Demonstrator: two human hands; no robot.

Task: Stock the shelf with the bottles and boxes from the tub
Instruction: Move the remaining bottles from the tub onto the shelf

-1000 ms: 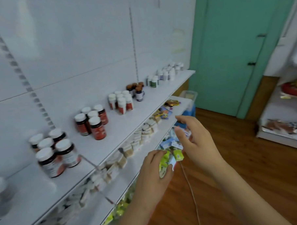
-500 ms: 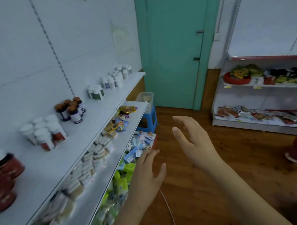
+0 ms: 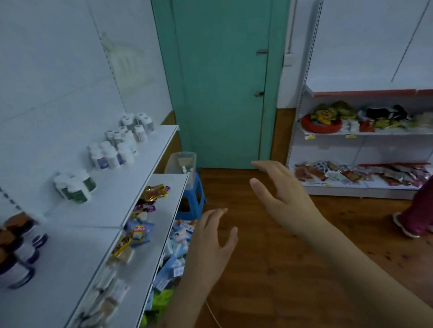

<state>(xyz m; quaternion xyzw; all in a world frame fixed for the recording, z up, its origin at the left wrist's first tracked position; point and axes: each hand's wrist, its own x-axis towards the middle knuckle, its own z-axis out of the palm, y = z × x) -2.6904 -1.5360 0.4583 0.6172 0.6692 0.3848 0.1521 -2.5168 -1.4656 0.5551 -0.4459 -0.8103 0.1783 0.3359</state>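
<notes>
Wooden floor ahead; the tub (image 3: 181, 162) sits on a stool (image 3: 192, 198) at frame centre, beside the shelf (image 3: 127, 190). My left hand (image 3: 211, 243) and right hand (image 3: 284, 198) hang released, empty. Reaching blind, I might topple the tub.

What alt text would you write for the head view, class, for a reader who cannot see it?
Two empty hands, left and right, hover open beside white shelves of bottles and packets. Ahead, a clear tub sits on a blue stool by a green door.
</notes>
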